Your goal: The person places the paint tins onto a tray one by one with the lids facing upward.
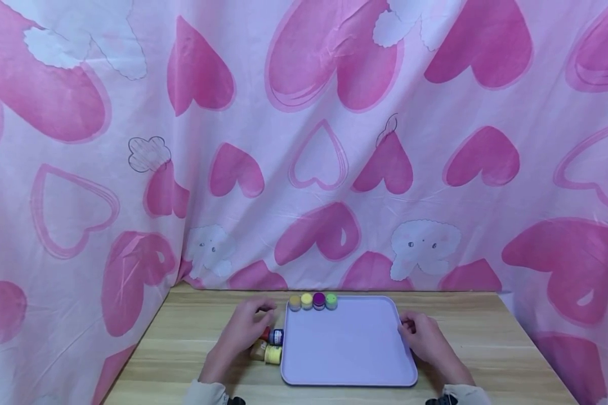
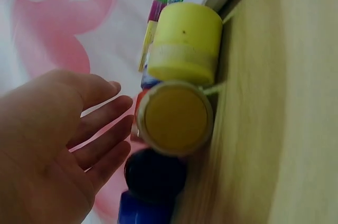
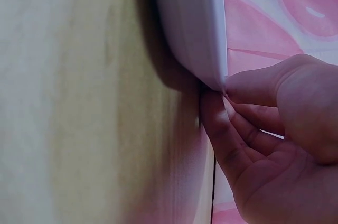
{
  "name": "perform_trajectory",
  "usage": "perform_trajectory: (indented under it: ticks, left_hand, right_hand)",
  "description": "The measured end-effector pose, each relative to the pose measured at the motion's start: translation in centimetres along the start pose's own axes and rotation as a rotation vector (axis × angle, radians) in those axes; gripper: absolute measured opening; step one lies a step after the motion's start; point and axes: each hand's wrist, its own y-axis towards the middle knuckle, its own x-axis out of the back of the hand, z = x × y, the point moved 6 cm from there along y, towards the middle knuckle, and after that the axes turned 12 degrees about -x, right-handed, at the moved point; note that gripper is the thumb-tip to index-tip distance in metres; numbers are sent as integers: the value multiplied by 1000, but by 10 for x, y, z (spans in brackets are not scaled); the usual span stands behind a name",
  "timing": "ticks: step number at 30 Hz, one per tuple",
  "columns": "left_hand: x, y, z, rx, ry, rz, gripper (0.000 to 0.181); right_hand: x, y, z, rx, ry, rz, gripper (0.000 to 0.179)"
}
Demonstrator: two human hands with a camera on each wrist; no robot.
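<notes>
A pale lilac tray (image 1: 349, 346) lies on the table. My right hand (image 1: 421, 336) pinches its right rim between thumb and fingers, as the right wrist view shows close up. My left hand (image 1: 244, 326), its fingers loosely extended and holding nothing, hovers over small paint jars left of the tray. Among these are a yellow jar (image 1: 273, 354) lying on its side, a brown-yellow jar (image 2: 177, 118), a red jar (image 1: 266, 334) and a blue jar (image 1: 277, 337). Nearest the left wrist camera lies a dark-lidded blue jar (image 2: 148, 203), which my hand hides in the head view.
Along the tray's far left edge stand jars with brown (image 1: 295, 303), yellow (image 1: 306, 301), purple (image 1: 318, 300) and green (image 1: 331, 301) lids. A pink heart-print curtain (image 1: 314, 225) hangs behind the wooden table (image 1: 486, 337) and along its sides.
</notes>
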Motion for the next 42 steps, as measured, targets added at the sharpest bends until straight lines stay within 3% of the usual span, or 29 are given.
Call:
perform_trajectory:
  ticks: [4, 11, 20, 35, 42]
  left_hand:
    - [1, -8, 4, 20, 5, 44, 15]
    - [3, -18, 2, -54, -49, 91, 11]
    - [-3, -28, 2, -94, -102, 192, 19]
    - [-11, -26, 8, -63, -25, 265, 25]
    - [-11, -24, 6, -76, 4, 277, 27]
  right_hand:
    - [0, 0, -1, -1, -11, -2, 17]
    - [0, 1, 0, 7, -23, -12, 17]
    - [0, 0, 0, 13, -25, -21, 17]
    - [-2, 0, -1, 14, -19, -17, 21]
    - [-1, 0, 0, 10, -18, -16, 20]
